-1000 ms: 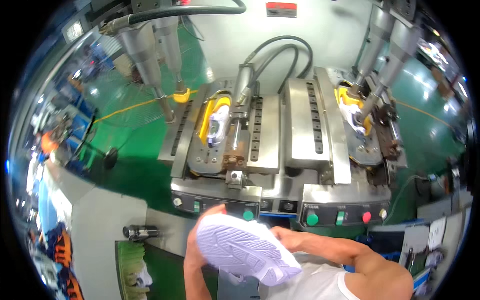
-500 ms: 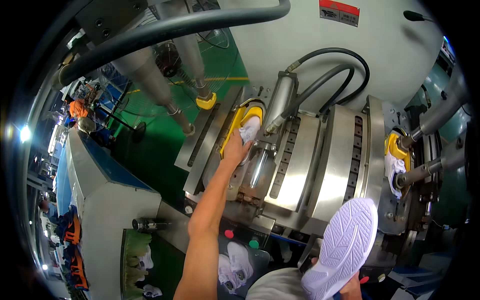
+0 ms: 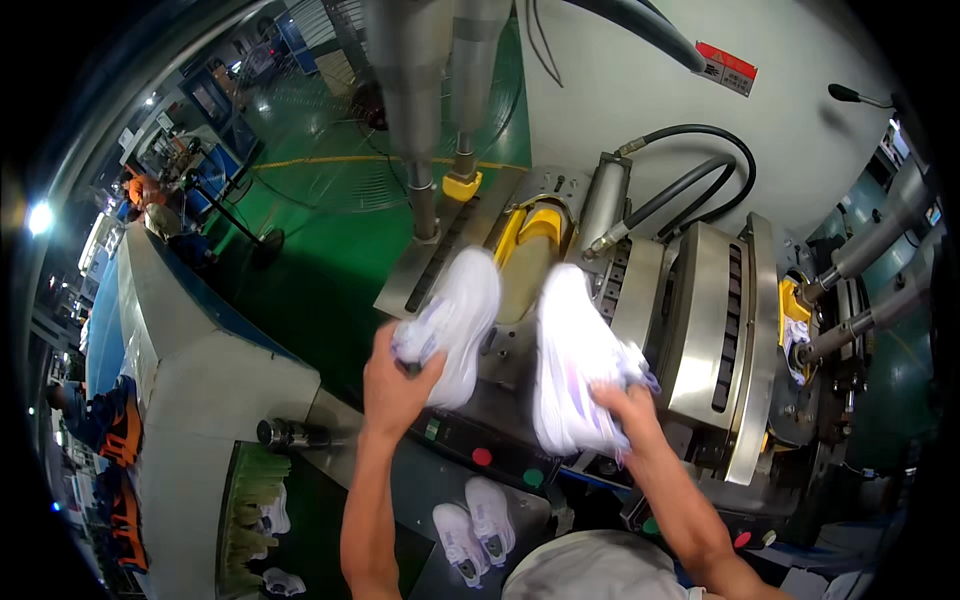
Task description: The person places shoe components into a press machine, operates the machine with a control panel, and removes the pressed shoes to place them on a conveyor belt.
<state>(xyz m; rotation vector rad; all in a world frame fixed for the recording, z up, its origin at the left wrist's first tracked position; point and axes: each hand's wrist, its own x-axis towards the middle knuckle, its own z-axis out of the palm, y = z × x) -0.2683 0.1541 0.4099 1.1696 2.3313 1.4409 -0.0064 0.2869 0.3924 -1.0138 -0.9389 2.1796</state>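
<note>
My left hand (image 3: 398, 385) grips a white sneaker (image 3: 466, 315) near its ankle opening, raised just left of the machine's left station. In my right hand (image 3: 632, 412) is another white sneaker (image 3: 572, 375) with pale purple marks, slightly blurred, its toe pointing away from me. Both sneakers are held apart, in front of the press machine. Between and beyond them lies the station's olive-coloured bed (image 3: 528, 278) with yellow pads (image 3: 541, 225) around its far end; no shoe shows on it. At the right station, a white shoe (image 3: 796, 335) sits against a yellow pad (image 3: 790, 300) under metal rods.
Metal press cylinders (image 3: 412, 100) hang over the left station. Black hoses (image 3: 700, 140) curve behind the steel blocks (image 3: 700, 330). Red button (image 3: 482, 456) and green button (image 3: 533, 477) face me on the front panel. A pair of white sneakers (image 3: 475, 530) rests below; a conveyor (image 3: 250, 490) stands at left.
My left hand has lifted the sneaker out of the left station toward me. My right hand has brought its sneaker up and left, turning the sole away from view. The view has shifted.
</note>
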